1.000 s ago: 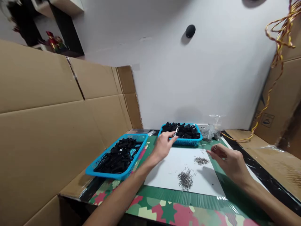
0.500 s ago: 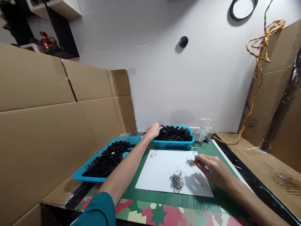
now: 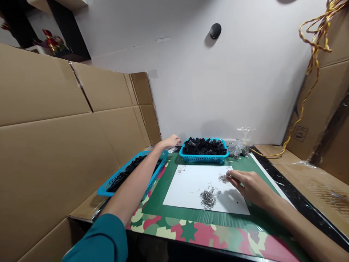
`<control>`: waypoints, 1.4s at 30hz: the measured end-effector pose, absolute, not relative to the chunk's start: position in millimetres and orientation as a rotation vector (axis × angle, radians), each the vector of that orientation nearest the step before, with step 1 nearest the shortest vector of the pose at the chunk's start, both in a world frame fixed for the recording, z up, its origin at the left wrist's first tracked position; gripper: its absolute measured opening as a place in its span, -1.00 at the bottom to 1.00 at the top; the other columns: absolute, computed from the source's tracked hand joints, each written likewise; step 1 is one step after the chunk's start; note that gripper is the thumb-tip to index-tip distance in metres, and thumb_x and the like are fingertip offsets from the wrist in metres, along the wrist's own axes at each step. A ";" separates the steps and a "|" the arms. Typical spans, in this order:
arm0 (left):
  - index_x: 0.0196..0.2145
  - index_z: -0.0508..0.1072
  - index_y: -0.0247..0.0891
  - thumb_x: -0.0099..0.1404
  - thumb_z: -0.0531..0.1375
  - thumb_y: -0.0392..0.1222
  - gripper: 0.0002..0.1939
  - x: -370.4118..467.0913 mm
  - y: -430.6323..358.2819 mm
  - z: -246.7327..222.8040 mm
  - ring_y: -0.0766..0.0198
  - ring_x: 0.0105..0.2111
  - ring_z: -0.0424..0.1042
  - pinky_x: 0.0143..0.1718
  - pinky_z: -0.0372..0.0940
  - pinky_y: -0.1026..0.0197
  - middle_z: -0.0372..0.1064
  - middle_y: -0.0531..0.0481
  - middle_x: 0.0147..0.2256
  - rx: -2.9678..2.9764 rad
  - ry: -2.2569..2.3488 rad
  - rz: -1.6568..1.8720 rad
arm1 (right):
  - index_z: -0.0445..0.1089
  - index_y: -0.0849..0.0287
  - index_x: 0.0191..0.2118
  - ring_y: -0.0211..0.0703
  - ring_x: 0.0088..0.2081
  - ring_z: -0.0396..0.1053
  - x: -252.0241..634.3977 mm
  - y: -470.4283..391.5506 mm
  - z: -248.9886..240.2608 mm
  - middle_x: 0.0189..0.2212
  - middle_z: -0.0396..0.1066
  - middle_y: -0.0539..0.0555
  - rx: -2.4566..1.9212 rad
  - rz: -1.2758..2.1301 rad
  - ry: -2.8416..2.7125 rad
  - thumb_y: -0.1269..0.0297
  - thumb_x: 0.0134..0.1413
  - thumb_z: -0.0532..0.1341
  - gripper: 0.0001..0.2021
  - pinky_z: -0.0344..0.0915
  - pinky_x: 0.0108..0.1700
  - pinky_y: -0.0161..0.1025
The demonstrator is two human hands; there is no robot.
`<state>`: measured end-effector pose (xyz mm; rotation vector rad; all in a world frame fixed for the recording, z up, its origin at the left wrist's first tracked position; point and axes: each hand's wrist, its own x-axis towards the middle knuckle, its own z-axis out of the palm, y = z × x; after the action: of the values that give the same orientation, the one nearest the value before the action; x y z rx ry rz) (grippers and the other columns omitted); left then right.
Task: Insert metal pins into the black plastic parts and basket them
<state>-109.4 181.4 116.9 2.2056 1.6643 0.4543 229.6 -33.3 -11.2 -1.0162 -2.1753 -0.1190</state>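
My left hand (image 3: 172, 140) is stretched far out, just left of the back basket's rim. Its fingers look loosely bent and slightly apart, and I see nothing in them. My right hand (image 3: 247, 182) pinches at the right side of the white sheet (image 3: 188, 193), thumb and forefinger together on a small shiny metal piece. Right by those fingertips lies a small pile of thin metal pieces (image 3: 223, 178). A larger pile of metal pieces (image 3: 208, 198) sits nearer the front of the sheet. Small black parts (image 3: 204, 146) fill the blue back basket (image 3: 203, 158).
Left, a second blue basket (image 3: 105, 190) holds long black parts (image 3: 122, 175), partly behind my left arm. Clear plastic bags (image 3: 237, 148) stand right of the back basket. Cardboard walls (image 3: 46, 145) flank the green mat (image 3: 155, 207). A yellow twisted cord (image 3: 302, 109) hangs at right.
My left hand has drawn away leftward from the back basket of black parts. My right hand stays by the small pile, still pinching. The camera view has shifted slightly.
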 end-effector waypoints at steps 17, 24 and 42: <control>-0.38 0.49 -0.22 -0.17 0.50 0.08 -0.53 -252.7 108.6 103.2 0.24 -0.45 0.36 -0.43 0.17 0.27 0.44 0.07 -0.48 2.086 1.915 -0.140 | 0.53 0.07 -0.09 -0.01 -0.42 0.61 231.1 -34.7 -22.1 -0.28 0.68 0.12 -1.070 -0.128 -2.266 0.30 0.43 0.05 -0.73 0.24 -0.41 -0.22; -0.53 0.44 -0.23 -0.04 0.38 -0.20 -0.83 -246.1 102.8 102.2 0.23 -0.47 0.30 -0.43 0.09 0.23 0.37 0.05 -0.54 2.229 1.931 -0.128 | 0.41 0.18 0.09 -0.11 -0.52 0.45 237.9 -27.5 -6.5 -0.48 0.47 0.05 -1.130 0.519 -1.803 0.10 0.47 0.00 -0.64 0.35 -0.39 -0.19; -0.26 0.56 -0.18 0.36 0.17 0.03 -0.73 -179.7 71.4 154.0 0.14 -0.19 0.48 -0.13 0.31 0.20 0.58 0.01 -0.22 2.536 1.828 0.476 | 0.56 0.18 -0.47 -0.28 -0.56 0.11 240.4 -9.4 -21.9 -0.66 0.23 -0.05 -1.465 0.683 -1.926 0.19 0.02 0.34 -0.82 -0.07 -0.49 -0.26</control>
<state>-179.7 71.4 154.0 2.5361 1.8279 0.4761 240.4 -9.4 -21.9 -1.4647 -1.9264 0.6828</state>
